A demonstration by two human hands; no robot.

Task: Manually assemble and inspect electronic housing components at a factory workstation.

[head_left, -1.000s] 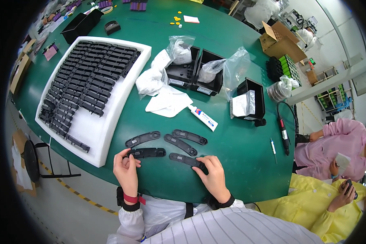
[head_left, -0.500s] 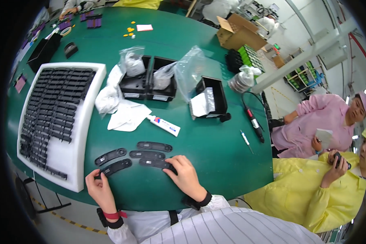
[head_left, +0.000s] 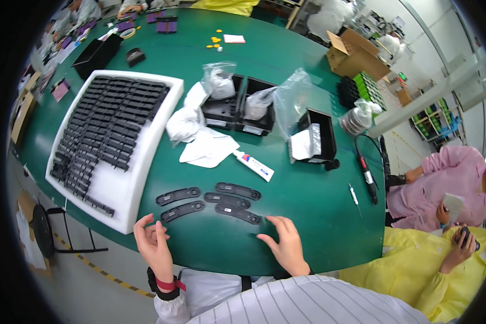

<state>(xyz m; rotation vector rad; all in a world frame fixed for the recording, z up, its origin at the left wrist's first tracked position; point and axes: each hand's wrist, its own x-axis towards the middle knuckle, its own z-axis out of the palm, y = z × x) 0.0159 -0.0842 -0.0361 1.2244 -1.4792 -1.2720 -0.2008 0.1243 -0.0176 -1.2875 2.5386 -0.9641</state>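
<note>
Several curved black plastic strips lie in two groups on the green table point(head_left: 318, 232). Two are on the left, the lower one point(head_left: 182, 211) closest to my left hand point(head_left: 154, 245). Three more sit on the right, stacked one behind another, with the nearest strip point(head_left: 237, 213) ending just short of my right hand point(head_left: 286, 245). My left hand holds nothing; its fingers are loosely bent and apart, beside the corner of a white foam tray point(head_left: 128, 213). The right hand is empty too, with thumb and forefinger spread.
Rows of black parts point(head_left: 110, 121) fill much of the foam tray. Beyond the strips lie a white tube point(head_left: 254, 165), white cloths point(head_left: 208, 148) and black bins point(head_left: 321, 135) with plastic bags. A screwdriver-like tool point(head_left: 368, 181) and a thin syringe-like stick point(head_left: 355, 197) are at right. Co-workers stand at right.
Both hands have let go of the nearest strips and drawn slightly away from them. The whole view has shifted, so the table's things appear farther right.
</note>
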